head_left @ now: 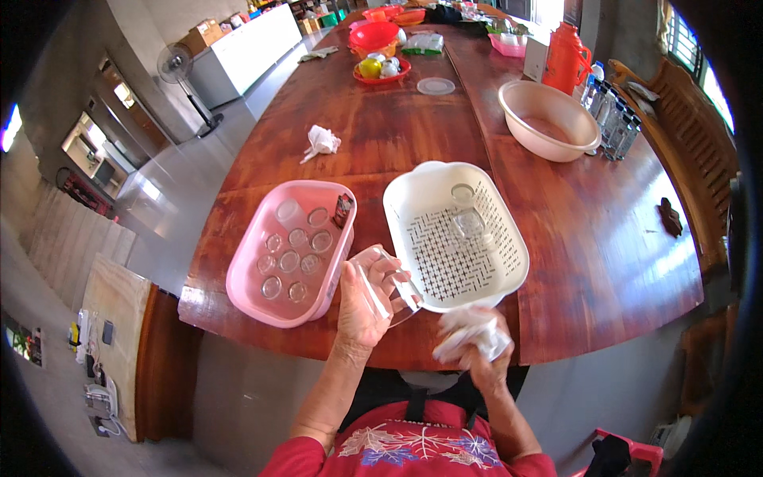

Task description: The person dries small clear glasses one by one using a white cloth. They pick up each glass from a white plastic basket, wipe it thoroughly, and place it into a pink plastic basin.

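My left hand is wrapped round a clear drinking glass, held tilted above the table's near edge. To its right, my right hand grips a crumpled white cloth, smeared by motion and apart from the glass. A pink basin stands left of my left hand, with several clear glasses and a dark wrapper-like piece in it. Just beyond my hands sits a white perforated basket with two clear glasses toward its far side.
A crumpled white tissue lies on the wooden table. At the right stand a large pale basin, a red thermos and several clear bottles. Farther back are a clear lid and a red fruit plate.
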A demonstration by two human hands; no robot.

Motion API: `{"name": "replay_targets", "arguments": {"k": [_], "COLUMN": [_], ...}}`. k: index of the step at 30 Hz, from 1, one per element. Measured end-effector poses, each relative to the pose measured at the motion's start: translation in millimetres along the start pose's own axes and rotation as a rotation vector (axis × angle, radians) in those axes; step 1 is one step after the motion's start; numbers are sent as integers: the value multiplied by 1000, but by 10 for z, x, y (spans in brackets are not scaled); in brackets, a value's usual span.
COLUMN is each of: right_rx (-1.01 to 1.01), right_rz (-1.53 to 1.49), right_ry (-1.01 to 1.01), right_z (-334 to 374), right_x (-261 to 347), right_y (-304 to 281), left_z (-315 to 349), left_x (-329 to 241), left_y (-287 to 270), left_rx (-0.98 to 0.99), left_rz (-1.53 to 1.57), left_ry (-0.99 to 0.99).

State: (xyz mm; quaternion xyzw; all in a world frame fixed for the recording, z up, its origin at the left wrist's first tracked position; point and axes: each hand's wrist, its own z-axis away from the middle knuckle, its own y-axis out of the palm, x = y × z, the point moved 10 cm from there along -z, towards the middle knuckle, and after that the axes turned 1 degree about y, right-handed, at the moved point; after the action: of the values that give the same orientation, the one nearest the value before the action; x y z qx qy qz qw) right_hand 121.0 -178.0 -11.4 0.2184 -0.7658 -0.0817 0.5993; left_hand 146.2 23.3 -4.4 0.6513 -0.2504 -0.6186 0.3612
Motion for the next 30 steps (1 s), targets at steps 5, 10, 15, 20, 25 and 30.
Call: {"name": "replay_targets", "arguments": {"k": [5, 10, 15, 20, 25, 30], "right_rx": [-115, 338, 445, 416, 380, 463], "right_rz": [453, 1006, 968, 544, 355, 1028], "right_ry": [-228, -442, -447, -167, 54, -419], "right_z": [-385, -55, -236, -649, -765, -194], "right_x": [655, 609, 517, 341, 24, 371], "right_y": [164, 1056, 1177, 1069, 909, 1205], "left_z": [184, 202, 241, 283, 268, 171], "left_x": [184, 336, 342, 230, 206, 96], "left_y": [140, -9, -102, 77, 77, -201], "left_rx": [-34, 8, -85, -89, -120, -58], "left_rz": [-185, -250, -270, -355, -423, -436], "left_ry": [-22, -66, 57, 93, 67, 200]}}
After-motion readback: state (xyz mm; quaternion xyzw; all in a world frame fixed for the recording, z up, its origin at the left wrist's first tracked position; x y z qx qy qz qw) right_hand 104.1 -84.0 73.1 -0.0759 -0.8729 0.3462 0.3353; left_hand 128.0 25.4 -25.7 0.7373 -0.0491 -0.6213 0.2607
